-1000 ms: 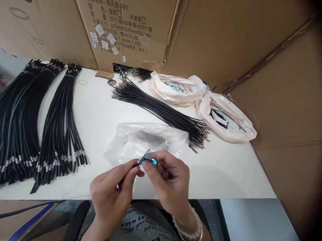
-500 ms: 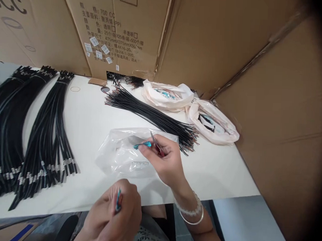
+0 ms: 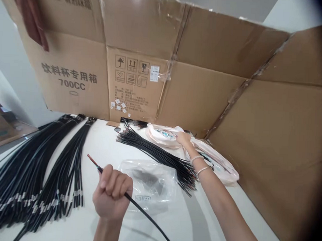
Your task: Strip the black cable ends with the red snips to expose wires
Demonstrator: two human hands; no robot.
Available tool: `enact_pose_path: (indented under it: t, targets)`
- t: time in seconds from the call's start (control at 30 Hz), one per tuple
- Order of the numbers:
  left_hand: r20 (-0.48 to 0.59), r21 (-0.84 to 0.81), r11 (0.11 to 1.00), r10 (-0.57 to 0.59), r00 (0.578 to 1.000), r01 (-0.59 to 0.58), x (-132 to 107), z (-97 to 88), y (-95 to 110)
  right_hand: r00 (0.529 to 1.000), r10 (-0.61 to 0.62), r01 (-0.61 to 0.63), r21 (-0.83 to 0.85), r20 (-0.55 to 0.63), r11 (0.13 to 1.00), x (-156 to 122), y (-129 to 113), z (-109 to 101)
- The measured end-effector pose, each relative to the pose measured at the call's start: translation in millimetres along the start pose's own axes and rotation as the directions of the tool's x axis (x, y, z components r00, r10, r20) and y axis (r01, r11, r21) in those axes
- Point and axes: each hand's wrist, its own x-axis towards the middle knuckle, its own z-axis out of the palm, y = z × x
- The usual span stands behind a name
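Observation:
My left hand [image 3: 112, 194] is a closed fist around a black cable [image 3: 143, 213], raised over the white table [image 3: 101, 146]. The cable's stripped coloured tip points up to the left and its tail runs down to the right. My right hand [image 3: 183, 138] is stretched far forward, resting on the nearer of two pale pink plastic bags [image 3: 163, 134] at the back; its fingers curl at the bag's opening and what they grip is hidden. A clear plastic bag [image 3: 150, 184] lies flat between my arms.
Large bundles of black cables [image 3: 38, 172] lie on the left. A loose fan of thin black wires [image 3: 159, 156] crosses the middle. A second pink bag [image 3: 220, 169] sits at the right. Cardboard walls [image 3: 141, 80] close off the back and right.
My hands have parted. The right hand reached from the clear bag forward to the pink bag. The left hand lifted the cable. The view tilted upward.

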Motion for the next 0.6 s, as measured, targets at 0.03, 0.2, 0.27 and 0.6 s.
enact_pose_path:
  t: [0.03,0.2,0.27,0.6]
  targets:
    - [-0.004,0.027,1.0,-0.005,1.0,0.005,-3.5,-3.0,-2.1,1.0,-0.009,0.009,0.001,0.018,1.0,-1.6,0.1,-0.3]
    - [-0.121,0.19,0.967,-0.15,0.981,0.172,-24.3,-10.4,-13.2,0.978,-0.184,0.169,0.142,0.098,0.975,-56.9,13.5,-1.0]
    - [-0.186,0.243,0.931,-0.23,0.955,0.271,-32.6,-12.6,-21.2,0.926,-0.326,0.262,0.297,0.189,0.918,-97.0,19.5,-1.9]
    - [-0.384,0.361,0.722,-0.462,0.8,0.59,-60.8,-23.9,-36.0,0.648,-0.596,-0.124,0.838,0.475,0.532,-176.7,3.1,9.5]
